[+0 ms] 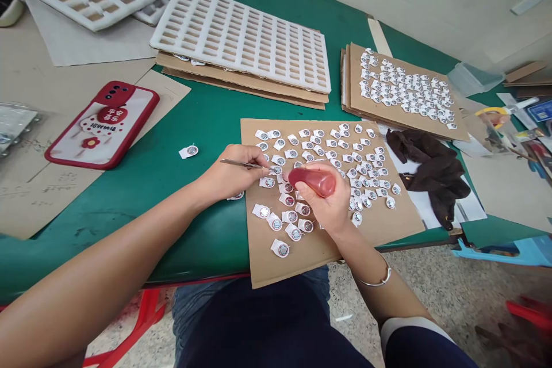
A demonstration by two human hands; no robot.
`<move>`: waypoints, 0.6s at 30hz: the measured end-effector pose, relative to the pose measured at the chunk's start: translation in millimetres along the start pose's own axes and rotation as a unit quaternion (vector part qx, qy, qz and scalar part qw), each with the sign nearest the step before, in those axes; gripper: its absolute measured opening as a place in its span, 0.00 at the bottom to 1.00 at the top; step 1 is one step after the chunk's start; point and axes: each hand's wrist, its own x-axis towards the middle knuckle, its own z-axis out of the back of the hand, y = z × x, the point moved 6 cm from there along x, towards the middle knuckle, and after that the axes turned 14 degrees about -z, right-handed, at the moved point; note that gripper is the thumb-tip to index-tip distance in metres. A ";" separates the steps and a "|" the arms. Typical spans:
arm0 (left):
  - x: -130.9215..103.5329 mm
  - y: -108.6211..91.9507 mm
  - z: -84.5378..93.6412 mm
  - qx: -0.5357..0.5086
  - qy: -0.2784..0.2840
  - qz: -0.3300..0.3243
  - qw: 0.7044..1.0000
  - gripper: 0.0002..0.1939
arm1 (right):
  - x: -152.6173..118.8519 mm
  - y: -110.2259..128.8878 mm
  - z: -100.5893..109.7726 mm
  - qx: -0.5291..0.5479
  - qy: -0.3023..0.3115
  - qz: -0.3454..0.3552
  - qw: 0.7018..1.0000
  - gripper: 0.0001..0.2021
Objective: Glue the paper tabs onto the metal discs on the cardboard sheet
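Metal tweezers (237, 163) are pinched in my left hand (230, 175), their tips at one of the small round pieces on the cardboard sheet (267, 270). My right hand (334, 201) is wrapped around a red squeeze bottle (317, 182), tilted with its narrow end toward the tweezer tips. Where the bottle's tip ends is too small to tell. Many small silvery discs on white tabs, such as the nearest disc (282, 249), lie in loose rows on the sheet. Several discs near the bottle look reddish. One loose disc (192, 150) sits on the green table, left of my left hand.
White foam trays (241, 40) rest on cardboard behind the work sheet. Another stack of cardboard (362, 104) with discs stands at the back right. A red-cased phone (133, 121) lies on the left. Dark cloth (431, 175) and yellow-handled scissors (491, 110) are on the right.
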 end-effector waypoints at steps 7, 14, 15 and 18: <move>1.5 -1.2 -0.2 -0.007 0.002 -0.011 1.000 0.02 | -1.1 1.2 0.0 0.005 0.002 0.004 1.000 0.14; 1.5 -0.8 0.0 -0.006 0.006 0.006 1.000 0.03 | -0.1 4.1 -0.9 0.009 0.002 0.016 1.000 0.14; 1.4 -0.6 -0.1 -0.008 0.007 0.009 1.000 0.03 | 0.0 4.2 -1.2 0.009 0.003 0.017 1.000 0.14; 1.6 -0.6 -0.5 -0.013 0.008 0.012 1.000 0.04 | -0.1 3.6 -1.7 0.011 0.007 0.015 1.000 0.14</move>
